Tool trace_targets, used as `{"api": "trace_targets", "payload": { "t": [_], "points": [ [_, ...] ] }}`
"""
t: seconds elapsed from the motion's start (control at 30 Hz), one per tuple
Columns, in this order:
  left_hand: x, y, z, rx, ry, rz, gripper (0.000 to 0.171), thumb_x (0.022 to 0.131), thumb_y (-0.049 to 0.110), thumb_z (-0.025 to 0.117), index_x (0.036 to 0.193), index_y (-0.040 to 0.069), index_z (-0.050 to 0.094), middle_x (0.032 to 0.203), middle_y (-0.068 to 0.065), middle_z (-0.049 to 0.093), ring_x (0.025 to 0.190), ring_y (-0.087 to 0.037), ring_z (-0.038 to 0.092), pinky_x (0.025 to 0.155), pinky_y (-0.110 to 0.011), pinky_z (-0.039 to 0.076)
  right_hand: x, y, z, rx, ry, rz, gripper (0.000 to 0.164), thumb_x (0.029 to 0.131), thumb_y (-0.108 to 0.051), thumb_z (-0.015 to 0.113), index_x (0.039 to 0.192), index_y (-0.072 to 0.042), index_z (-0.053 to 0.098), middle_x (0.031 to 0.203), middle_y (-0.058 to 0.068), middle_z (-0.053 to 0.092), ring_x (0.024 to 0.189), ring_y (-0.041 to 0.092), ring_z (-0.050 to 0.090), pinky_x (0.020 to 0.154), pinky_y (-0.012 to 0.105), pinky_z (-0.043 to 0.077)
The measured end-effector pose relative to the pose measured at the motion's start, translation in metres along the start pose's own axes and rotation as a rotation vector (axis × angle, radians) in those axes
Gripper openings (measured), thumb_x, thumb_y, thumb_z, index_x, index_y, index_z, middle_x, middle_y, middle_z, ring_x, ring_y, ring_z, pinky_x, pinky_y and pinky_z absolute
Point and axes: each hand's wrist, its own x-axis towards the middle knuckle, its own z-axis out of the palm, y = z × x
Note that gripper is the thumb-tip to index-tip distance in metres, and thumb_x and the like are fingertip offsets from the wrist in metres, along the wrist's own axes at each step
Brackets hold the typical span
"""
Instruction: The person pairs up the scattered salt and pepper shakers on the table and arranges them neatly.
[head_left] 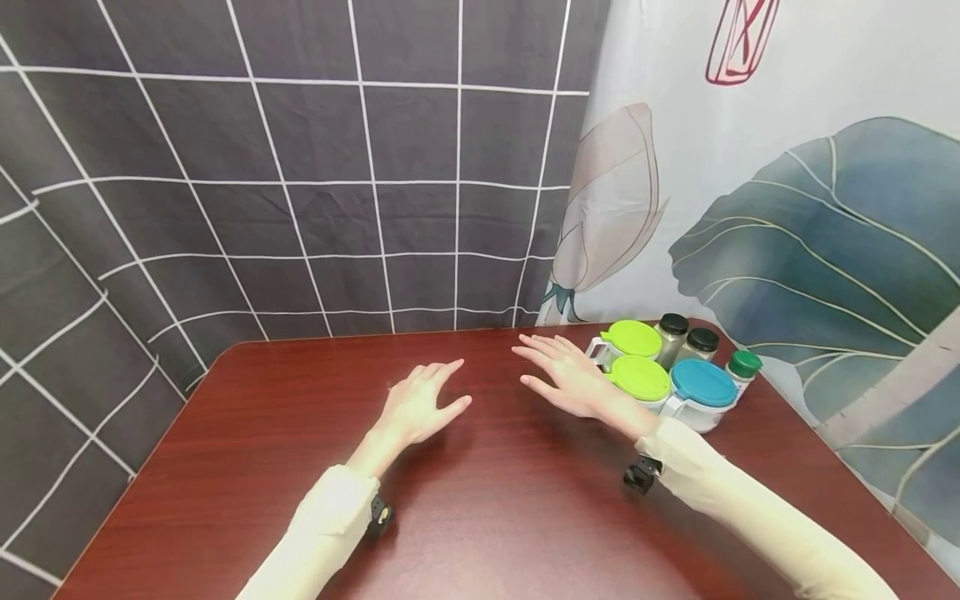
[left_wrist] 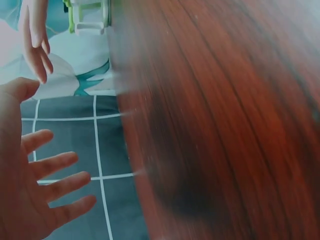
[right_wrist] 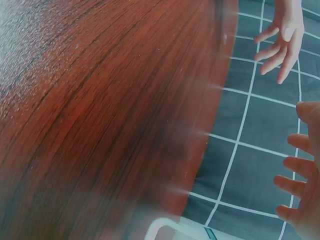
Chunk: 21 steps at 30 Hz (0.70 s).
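Above the reddish-brown table (head_left: 495, 517), my left hand (head_left: 412, 406) hovers with its fingers spread and nothing in it. My right hand (head_left: 570, 379) is held up on the other side, fingers extended, also holding nothing. A gap separates the two hands. Nearest to the right hand, just beyond its wrist, stand two lime-lidded jars (head_left: 639, 379) with white handles, and a blue-lidded jar (head_left: 703, 383) beside them. The left wrist view shows the left palm (left_wrist: 25, 185) with the fingers apart. In the right wrist view, the right fingers (right_wrist: 295, 186) show at the right edge.
Behind the lidded jars are two black-capped bottles (head_left: 672, 333) and a green-capped bottle (head_left: 742, 368), near the table's right edge. A dark curtain with white grid lines (head_left: 322, 217) hangs behind the table, and a white leaf-patterned curtain (head_left: 810, 242) hangs at the right.
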Motion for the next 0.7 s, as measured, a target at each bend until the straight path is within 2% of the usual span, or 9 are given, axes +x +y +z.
{"api": "trace_targets", "payload": {
  "t": [0.23,0.5,0.7],
  "points": [
    [0.002,0.011,0.006,-0.043,0.017,-0.01,0.06,0.088,0.052,0.058,0.139,0.022,0.05,0.131,-0.006,0.06,0.121,-0.029,0.054,0.089,-0.05,0.05,-0.004,0.005,-0.005,-0.015,0.073,-0.028,0.05,0.088,-0.032,0.066,0.134,-0.015,0.056,0.14,0.009,0.054,0.129,0.028,0.05,0.105,0.05,0.037],
    [0.004,0.021,0.01,-0.071,0.045,-0.004,0.06,0.087,0.051,0.059,0.138,0.02,0.051,0.128,-0.007,0.061,0.119,-0.028,0.055,0.087,-0.048,0.051,-0.011,0.011,-0.008,-0.003,0.11,-0.006,0.047,0.087,-0.03,0.068,0.13,-0.017,0.059,0.133,0.007,0.059,0.12,0.027,0.053,0.097,0.05,0.041],
    [0.005,0.026,0.012,-0.09,0.065,-0.008,0.059,0.087,0.052,0.058,0.137,0.021,0.051,0.127,-0.006,0.062,0.119,-0.027,0.056,0.086,-0.048,0.052,-0.016,0.015,-0.01,0.003,0.131,0.019,0.045,0.087,-0.032,0.067,0.129,-0.02,0.059,0.129,0.002,0.061,0.116,0.024,0.053,0.096,0.047,0.042]
  ]
}}
